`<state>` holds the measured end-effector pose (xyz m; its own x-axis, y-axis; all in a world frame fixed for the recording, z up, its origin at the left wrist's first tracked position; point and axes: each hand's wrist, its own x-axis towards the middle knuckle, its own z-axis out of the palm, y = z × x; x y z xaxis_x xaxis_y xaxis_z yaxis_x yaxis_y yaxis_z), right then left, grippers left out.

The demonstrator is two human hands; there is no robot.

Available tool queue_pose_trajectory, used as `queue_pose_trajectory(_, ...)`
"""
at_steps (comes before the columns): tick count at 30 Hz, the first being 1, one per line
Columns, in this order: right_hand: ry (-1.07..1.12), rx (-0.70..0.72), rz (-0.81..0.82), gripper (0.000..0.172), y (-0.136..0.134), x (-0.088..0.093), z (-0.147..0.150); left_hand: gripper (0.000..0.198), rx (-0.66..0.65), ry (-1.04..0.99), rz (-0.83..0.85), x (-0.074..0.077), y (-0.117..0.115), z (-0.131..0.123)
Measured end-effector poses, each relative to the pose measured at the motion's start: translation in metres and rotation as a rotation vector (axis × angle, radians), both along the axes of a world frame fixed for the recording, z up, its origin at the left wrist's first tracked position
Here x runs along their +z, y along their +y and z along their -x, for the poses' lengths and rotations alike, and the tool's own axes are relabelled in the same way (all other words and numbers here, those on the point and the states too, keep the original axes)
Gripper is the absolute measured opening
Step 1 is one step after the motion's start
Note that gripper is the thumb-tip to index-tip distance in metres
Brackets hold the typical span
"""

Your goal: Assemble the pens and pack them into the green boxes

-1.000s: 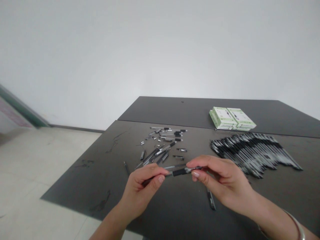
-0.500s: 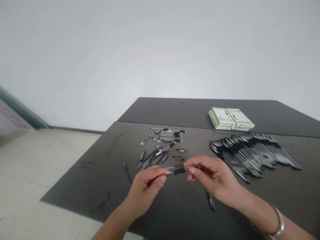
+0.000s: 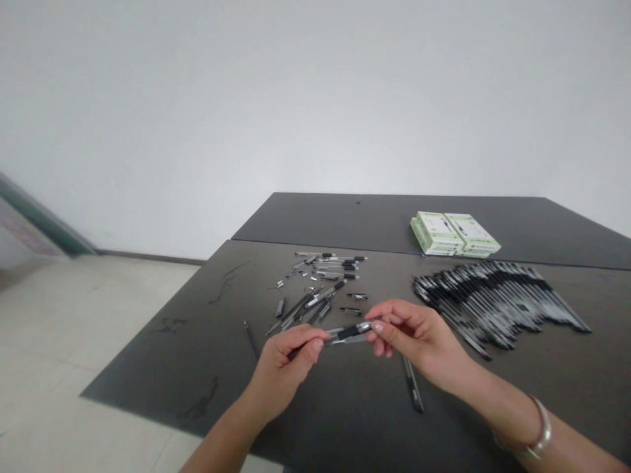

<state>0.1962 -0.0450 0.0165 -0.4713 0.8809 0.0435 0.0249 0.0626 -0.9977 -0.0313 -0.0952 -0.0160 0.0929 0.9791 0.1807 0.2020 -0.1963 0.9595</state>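
A black and clear pen (image 3: 348, 332) is held level above the dark table (image 3: 197, 341) between both hands. My left hand (image 3: 288, 364) pinches its left end with closed fingers. My right hand (image 3: 419, 338) pinches the tip end, fingers closed, and a silver bangle sits on that wrist. Just below the right hand a single pen (image 3: 411, 384) lies on the table.
Loose pens and pen parts (image 3: 320, 286) are scattered beyond the hands. A large heap of pens (image 3: 497, 299) lies at the right. Two green-white boxes (image 3: 453, 233) rest on the far table. The table's left edge drops to a tiled floor (image 3: 59, 328).
Both hands have drifted slightly away from me and left with the pen still between them; the right hand has moved closer to the left along the pen.
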Motion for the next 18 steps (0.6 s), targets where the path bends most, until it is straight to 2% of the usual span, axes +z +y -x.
queue_pose_trajectory(6, 0.008, -0.002, 0.032, 0.033, -0.002, -0.004, 0.003, 0.021, 0.022, 0.130, -0.155, 0.003, 0.001, -0.001)
queue_pose_trajectory(8, 0.027, -0.007, 0.045, 0.033, -0.002, -0.006, 0.003, 0.021, 0.016, 0.141, -0.145, 0.002, 0.001, -0.004)
queue_pose_trajectory(10, 0.071, -0.023, 0.080, 0.034, -0.003, -0.009, 0.003, 0.022, -0.002, 0.109, -0.063, -0.001, 0.000, -0.009)
queue_pose_trajectory(14, 0.191, -0.156, 0.187, 0.031, -0.003, -0.010, -0.003, 0.035, -0.148, -0.087, 0.166, -0.006, -0.001, -0.023)
queue_pose_trajectory(16, 0.230, -0.252, 0.186, 0.030, -0.001, -0.004, -0.015, 0.043, -0.207, -0.174, 0.162, -0.005, 0.000, -0.026)
queue_pose_trajectory(18, 0.231, -0.343, 0.136, 0.028, 0.005, 0.007, -0.036, 0.043, -0.175, -0.172, 0.096, -0.001, 0.002, -0.022)
